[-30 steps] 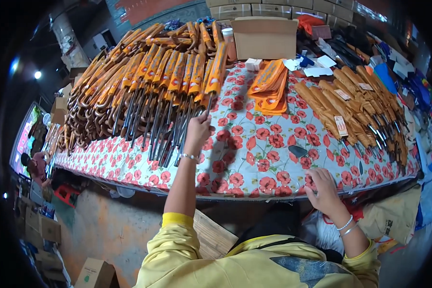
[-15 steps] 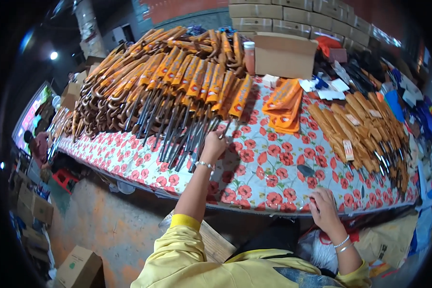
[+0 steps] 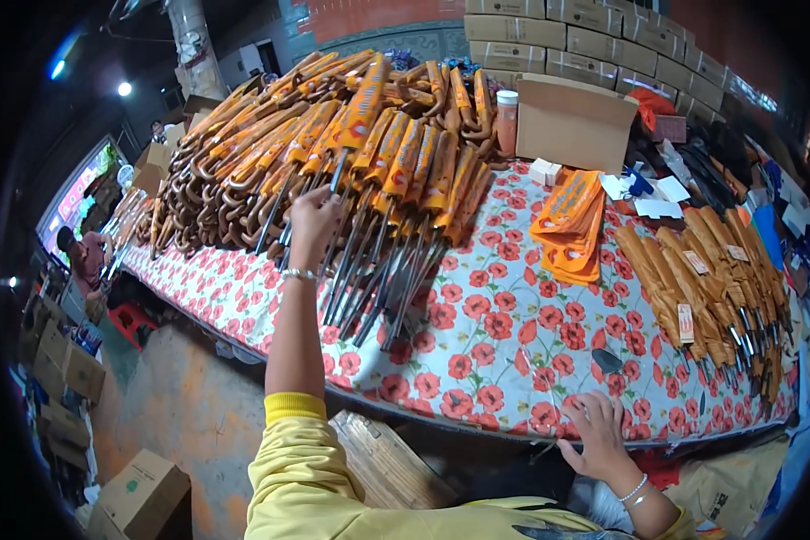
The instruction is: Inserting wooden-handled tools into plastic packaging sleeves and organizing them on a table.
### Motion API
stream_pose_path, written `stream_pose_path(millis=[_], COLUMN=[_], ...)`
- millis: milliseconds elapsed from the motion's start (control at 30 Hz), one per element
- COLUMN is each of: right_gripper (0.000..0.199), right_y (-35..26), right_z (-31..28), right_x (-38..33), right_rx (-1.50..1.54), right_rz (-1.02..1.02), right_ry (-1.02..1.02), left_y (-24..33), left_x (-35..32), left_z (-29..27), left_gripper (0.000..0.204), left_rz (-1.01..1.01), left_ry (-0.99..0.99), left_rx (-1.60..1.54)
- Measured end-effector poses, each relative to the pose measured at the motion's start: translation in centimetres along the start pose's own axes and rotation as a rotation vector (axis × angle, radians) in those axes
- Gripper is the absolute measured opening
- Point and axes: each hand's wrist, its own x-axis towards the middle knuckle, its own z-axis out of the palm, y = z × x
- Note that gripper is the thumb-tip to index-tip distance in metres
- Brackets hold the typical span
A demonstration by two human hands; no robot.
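My left hand (image 3: pixel 313 220) is raised over the table and grips the metal shaft of an orange-sleeved umbrella (image 3: pixel 358 112), lifting it above a big pile of similar orange umbrellas (image 3: pixel 396 171) with curved wooden handles. My right hand (image 3: pixel 598 432) rests with spread fingers on the near edge of the table, which has a poppy-patterned cloth (image 3: pixel 495 333). A row of wrapped brown umbrellas (image 3: pixel 693 288) lies to the right, beyond that hand.
A stack of flat orange sleeves (image 3: pixel 569 225) lies mid-table, an open cardboard box (image 3: pixel 574 121) behind it. Cartons line the back wall (image 3: pixel 594 40). A wooden stool (image 3: pixel 382 463) stands below me, boxes (image 3: pixel 139 495) on the floor, and a person (image 3: pixel 85 256) at far left.
My left hand has moved left and up with the umbrella, lifting it over the pile. My right hand stays on the table edge. My view has shifted.
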Motion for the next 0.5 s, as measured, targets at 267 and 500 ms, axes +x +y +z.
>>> stream_pose_path(millis=[267,500], right_gripper=[0.055,0.054], right_y=[0.1,-0.7], right_z=[1.1,1.3], right_x=[0.0,-0.4], right_rx=[-0.108,-0.163], right_rz=[-0.043,0.019], right_ry=[0.012,-0.009], left_y=[-10.5,-7.7], left_x=[11.2,11.7], left_z=[-3.8,-1.5], left_gripper=[0.021,0.025], left_rz=[0.267,0.196], left_ry=[0.152,0.159], left_rx=[0.729,0.877])
